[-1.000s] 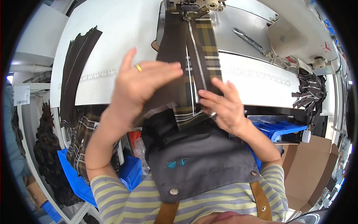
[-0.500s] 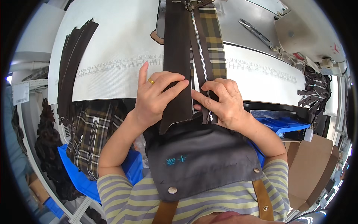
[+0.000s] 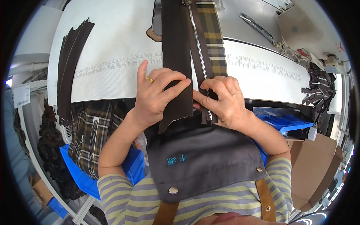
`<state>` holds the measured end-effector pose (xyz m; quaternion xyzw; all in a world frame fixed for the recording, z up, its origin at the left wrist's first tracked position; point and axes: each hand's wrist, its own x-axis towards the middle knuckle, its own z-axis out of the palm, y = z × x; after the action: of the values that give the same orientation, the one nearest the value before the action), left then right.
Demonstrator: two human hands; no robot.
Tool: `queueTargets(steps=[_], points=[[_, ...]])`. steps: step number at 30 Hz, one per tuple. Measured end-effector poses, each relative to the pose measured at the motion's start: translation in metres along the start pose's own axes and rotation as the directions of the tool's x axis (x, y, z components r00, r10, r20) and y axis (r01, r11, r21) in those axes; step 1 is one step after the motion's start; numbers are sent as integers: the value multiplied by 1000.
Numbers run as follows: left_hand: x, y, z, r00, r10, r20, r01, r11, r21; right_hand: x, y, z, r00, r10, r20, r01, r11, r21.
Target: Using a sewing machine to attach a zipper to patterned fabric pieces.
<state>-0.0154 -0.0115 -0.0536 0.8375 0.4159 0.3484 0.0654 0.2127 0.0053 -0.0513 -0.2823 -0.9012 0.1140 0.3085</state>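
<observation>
My left hand [image 3: 155, 95], with a ring on one finger, pinches the right edge of a dark brown fabric strip [image 3: 176, 45] between thumb and forefinger. A brown zipper [image 3: 202, 62] with silvery metal teeth runs alongside it, its pull near the lower end. My right hand [image 3: 223, 99] is closed on the zipper's tape, thumb toward the strip; some of its fingertips are hidden underneath. Plaid fabric [image 3: 211, 33] lies along the zipper's right side. At their far end, strip and zipper reach the sewing machine's presser foot [image 3: 186, 3].
Dark strips [image 3: 75, 56] hang over the white table's left edge. Thread snips [image 3: 257, 27] lie by the machine head [image 3: 309, 30]. Several zipper ends [image 3: 318, 90] hang at right. Blue bins [image 3: 133, 168] and an open carton [image 3: 313, 172] stand below; a phone [image 3: 157, 22] lies beside the strip.
The view has shifted slightly. White table now shows in the gap between strip and zipper, where plaid showed before. Both hands keep their grips almost in place.
</observation>
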Motion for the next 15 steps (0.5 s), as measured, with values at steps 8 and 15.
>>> queueTargets(steps=[8,15], points=[[-6,0,0,999,1,33,-2,1000,30,1,-1,0,1000,5,-6,-5,1000,2],[-7,-2,1,1000,22,7,-23,999,30,1,-1,0,1000,0,-6,0,1000,2]])
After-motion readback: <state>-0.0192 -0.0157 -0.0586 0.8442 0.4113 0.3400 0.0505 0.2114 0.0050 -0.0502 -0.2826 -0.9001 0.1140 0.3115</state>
